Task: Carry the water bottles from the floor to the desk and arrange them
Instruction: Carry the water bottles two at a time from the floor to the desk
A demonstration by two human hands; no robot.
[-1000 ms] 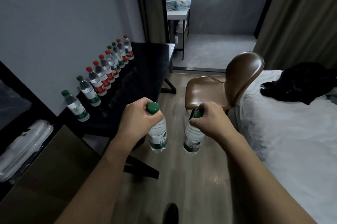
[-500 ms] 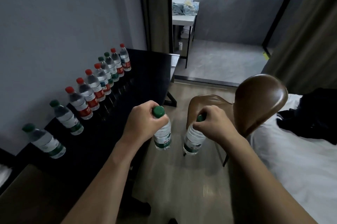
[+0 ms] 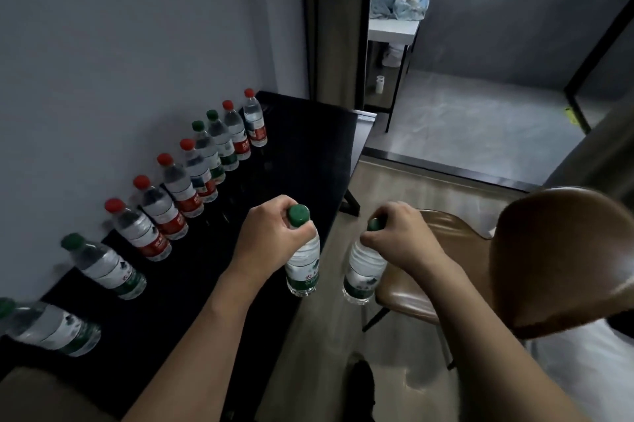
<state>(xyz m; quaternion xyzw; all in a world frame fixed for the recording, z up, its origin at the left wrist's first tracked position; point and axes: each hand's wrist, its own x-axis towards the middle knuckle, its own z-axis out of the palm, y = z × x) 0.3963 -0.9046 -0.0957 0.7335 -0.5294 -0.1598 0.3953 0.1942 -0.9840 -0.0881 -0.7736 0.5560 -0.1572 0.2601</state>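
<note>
Along the wall edge of the black desk (image 3: pixel 302 154), ten water bottles stand upright in a single row (image 3: pixel 192 178) running from the near left corner toward the far corner. Reading from the near end: three green-capped bottles, four red-capped, two green-capped, two red-capped at the far end; neighbours in the far half stand almost touching, those at the near end stand farther apart. Above the desk's front edge, the left hand (image 3: pixel 266 236) grips the neck of a green-capped bottle (image 3: pixel 303 267), fingers curled just below the cap, the bottle hanging upright and clear of the desk surface. Just beside it, off the desk and over the wooden floor (image 3: pixel 343 336), the right hand (image 3: pixel 403 238) grips the neck of a second green-capped bottle (image 3: pixel 363 272) in the same manner, its cap mostly covered by the fingers. The two held bottles hang near each other without touching. A brown chair (image 3: pixel 549 260) stands to the right of the desk, beside a white-covered bed (image 3: pixel 590 370).
</note>
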